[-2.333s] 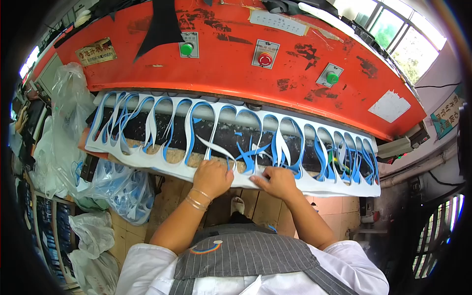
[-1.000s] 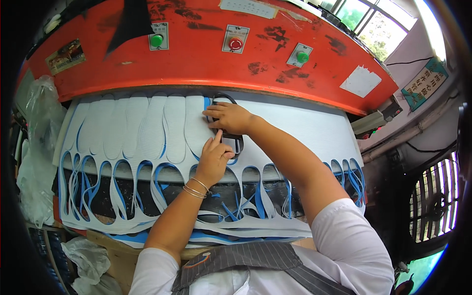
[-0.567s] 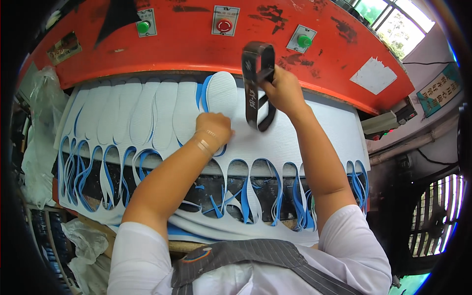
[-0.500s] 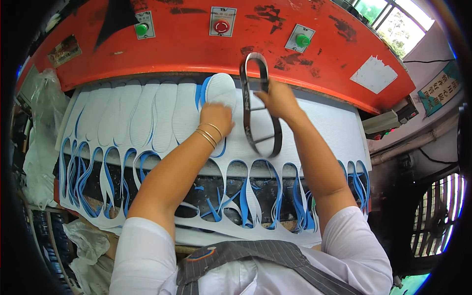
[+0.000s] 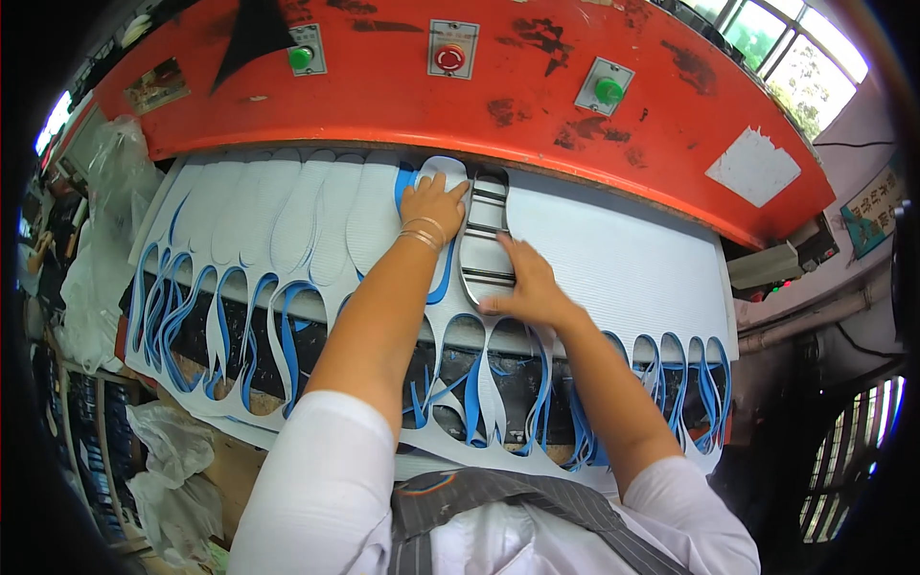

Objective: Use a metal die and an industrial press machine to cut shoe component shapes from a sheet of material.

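Observation:
A sole-shaped metal cutting die (image 5: 489,251) with crossbars lies on a white ribbed foam sheet (image 5: 613,259). My left hand (image 5: 433,209) has its fingers spread on a cut sole piece (image 5: 444,169), the fingertips reaching the die's upper left edge. My right hand (image 5: 533,284) rests open along the die's lower right side, thumb at its bottom end and fingers against its rim. Blue edging shows beside the cut sole under my left arm. More cut soles (image 5: 299,216) lie side by side to the left.
Behind the sheet stands an orange-red machine beam (image 5: 402,105) with green buttons (image 5: 609,91) and a red button (image 5: 449,58). Looped white and blue offcut strips (image 5: 470,398) hang over the near edge above a dark surface. Clear plastic bags (image 5: 105,240) are at left.
The die, held raised in my right hand before, now lies flat beside the cut sole. My right hand has come down and opened. My left hand moved up and spread its fingers.

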`<state>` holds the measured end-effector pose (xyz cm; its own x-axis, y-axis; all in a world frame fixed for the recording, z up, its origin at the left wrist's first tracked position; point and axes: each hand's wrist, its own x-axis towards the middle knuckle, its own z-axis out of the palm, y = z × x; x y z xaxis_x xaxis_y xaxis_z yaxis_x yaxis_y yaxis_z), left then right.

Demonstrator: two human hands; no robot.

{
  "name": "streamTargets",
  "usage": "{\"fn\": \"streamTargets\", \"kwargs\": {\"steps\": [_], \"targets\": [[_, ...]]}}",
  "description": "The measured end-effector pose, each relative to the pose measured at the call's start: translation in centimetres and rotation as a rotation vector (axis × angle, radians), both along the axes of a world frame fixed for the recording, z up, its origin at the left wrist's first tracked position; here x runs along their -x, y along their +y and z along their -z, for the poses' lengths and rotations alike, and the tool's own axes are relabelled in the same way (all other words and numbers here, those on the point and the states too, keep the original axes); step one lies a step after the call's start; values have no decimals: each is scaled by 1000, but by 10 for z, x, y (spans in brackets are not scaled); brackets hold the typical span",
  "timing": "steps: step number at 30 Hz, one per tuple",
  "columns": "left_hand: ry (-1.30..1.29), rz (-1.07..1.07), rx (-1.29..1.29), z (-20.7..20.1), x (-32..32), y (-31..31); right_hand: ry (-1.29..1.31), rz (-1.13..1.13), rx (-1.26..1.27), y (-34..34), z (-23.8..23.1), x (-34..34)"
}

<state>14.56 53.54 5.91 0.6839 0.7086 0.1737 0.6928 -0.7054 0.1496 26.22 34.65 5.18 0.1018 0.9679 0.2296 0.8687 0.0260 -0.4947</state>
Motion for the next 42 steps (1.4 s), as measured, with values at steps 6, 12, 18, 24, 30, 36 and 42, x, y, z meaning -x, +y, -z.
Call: {"fn": "streamTargets", "kwargs": {"steps": [6, 12, 18, 24, 30, 36, 42], "targets": [[-132, -71, -152, 24, -5, 15, -73, 169, -61, -17, 13, 30], [-32, 5, -2, 7, 4, 20, -72, 148, -111, -17, 11, 32], [-3, -5, 95, -5, 10, 13, -120, 190, -100, -21, 8, 37], [-263, 242, -23, 37, 59, -6, -130, 199, -100, -19, 15, 52], [-675, 223, 575, -45, 152, -5, -157, 270, -126, -36, -21, 51], [-1204, 84, -607, -151, 224, 8, -301, 606, -1056, -20, -156, 23], [-800, 166, -224, -140, 214, 1, -432, 848, -967, -13, -181, -15]]}}
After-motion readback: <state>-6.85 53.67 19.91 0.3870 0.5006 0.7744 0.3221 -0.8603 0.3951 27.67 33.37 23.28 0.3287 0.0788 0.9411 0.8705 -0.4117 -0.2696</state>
